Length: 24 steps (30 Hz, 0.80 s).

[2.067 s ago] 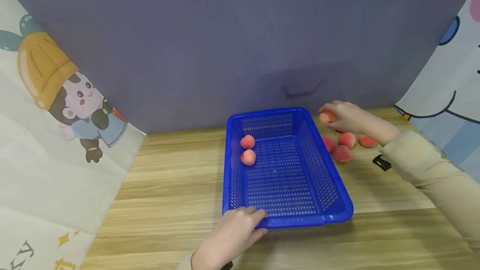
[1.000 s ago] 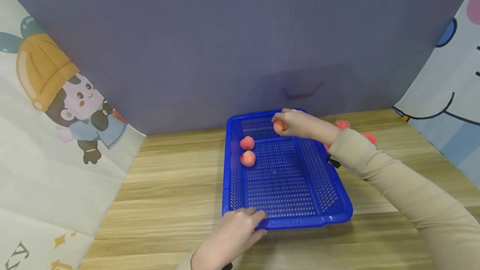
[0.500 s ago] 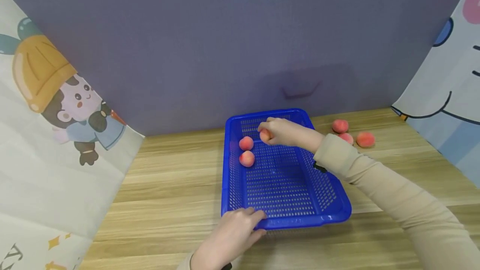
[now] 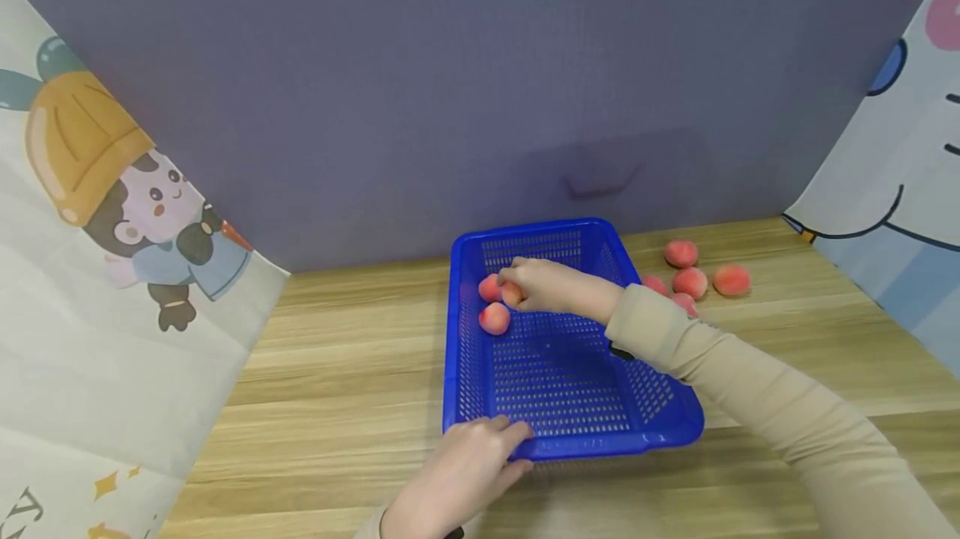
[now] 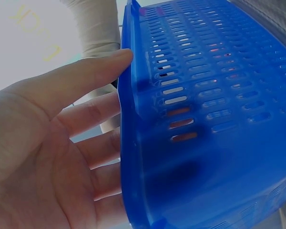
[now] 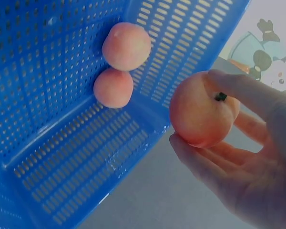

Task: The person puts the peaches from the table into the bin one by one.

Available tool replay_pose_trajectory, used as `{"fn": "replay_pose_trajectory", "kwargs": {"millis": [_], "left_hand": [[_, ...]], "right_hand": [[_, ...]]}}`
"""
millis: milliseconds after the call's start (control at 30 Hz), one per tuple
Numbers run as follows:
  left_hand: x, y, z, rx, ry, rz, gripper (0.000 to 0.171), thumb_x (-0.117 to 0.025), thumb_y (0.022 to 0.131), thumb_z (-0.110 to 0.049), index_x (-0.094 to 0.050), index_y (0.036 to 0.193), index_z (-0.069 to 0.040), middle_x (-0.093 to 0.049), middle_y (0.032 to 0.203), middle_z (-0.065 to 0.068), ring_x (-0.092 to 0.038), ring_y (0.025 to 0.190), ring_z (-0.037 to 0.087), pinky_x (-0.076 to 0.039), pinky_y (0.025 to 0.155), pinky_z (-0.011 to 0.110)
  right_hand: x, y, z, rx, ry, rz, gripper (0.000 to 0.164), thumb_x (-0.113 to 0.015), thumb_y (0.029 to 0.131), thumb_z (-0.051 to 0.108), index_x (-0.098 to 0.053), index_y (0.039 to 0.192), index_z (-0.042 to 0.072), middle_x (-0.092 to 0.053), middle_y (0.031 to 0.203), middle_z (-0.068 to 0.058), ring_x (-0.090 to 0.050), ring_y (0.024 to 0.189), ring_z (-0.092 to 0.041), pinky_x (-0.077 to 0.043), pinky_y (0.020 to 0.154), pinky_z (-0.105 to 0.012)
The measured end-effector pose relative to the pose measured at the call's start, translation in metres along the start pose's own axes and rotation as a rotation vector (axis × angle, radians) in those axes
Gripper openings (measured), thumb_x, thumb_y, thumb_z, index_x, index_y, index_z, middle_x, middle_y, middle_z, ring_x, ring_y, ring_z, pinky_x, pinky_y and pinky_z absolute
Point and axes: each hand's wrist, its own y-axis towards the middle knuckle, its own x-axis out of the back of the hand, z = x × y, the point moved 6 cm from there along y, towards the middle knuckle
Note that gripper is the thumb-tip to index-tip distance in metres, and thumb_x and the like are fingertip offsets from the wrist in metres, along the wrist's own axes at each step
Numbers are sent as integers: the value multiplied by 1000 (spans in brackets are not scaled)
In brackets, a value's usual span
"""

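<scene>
My right hand (image 4: pixel 551 285) holds a peach (image 6: pixel 202 109) over the left part of the blue plastic basket (image 4: pixel 573 443). In the right wrist view, thumb and fingers pinch the peach around its sides, its dark green stem pit facing the palm. Two more peaches lie inside against the basket's left wall, a farther peach (image 4: pixel 490 288) and a nearer peach (image 4: pixel 494 318). With thumb and fingers on either side of the near rim (image 5: pixel 128 119), my left hand (image 4: pixel 468 460) grips the basket at its front left corner.
To the basket's right, several peaches (image 4: pixel 690 282) lie grouped on the wooden table (image 4: pixel 337 356); the right sleeve partly covers that group. A grey-purple panel (image 4: pixel 480 89) stands behind the basket. Printed cartoon sheets flank both sides.
The right hand has carried its peach from the group at the right, over the basket's far side, to beside the two peaches at the left. The left hand keeps its grip on the rim.
</scene>
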Motion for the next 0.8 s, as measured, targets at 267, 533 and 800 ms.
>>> {"fn": "replay_pose_trajectory", "kwargs": {"millis": [267, 533, 800], "left_hand": [[-1, 0, 0, 5, -1, 10, 17, -66, 76, -29, -61, 87, -17, -59, 72, -7, -57, 62, 6, -41, 50, 20], [-1, 0, 0, 8, 4, 13, 16, -65, 78, -30, -61, 86, -17, -59, 72, -7, -57, 62, 6, -41, 49, 20], [-1, -1, 0, 7, -7, 7, 17, -65, 77, -30, -61, 87, -16, -60, 73, -7, -58, 63, 6, -41, 50, 20]], "right_hand": [[-16, 4, 7, 28, -18, -1, 28, -66, 72, 7, -59, 98, 3, -61, 83, -11, -58, 76, -24, -46, 64, -31], [-28, 5, 16, 72, 6, 15, 19, -66, 74, 7, -59, 91, 3, -61, 81, -8, -57, 70, -19, -47, 65, -29], [-43, 3, 25, 121, -24, 33, 19, -62, 75, 7, -60, 93, 3, -59, 80, -7, -55, 71, -18, -46, 67, -28]]}}
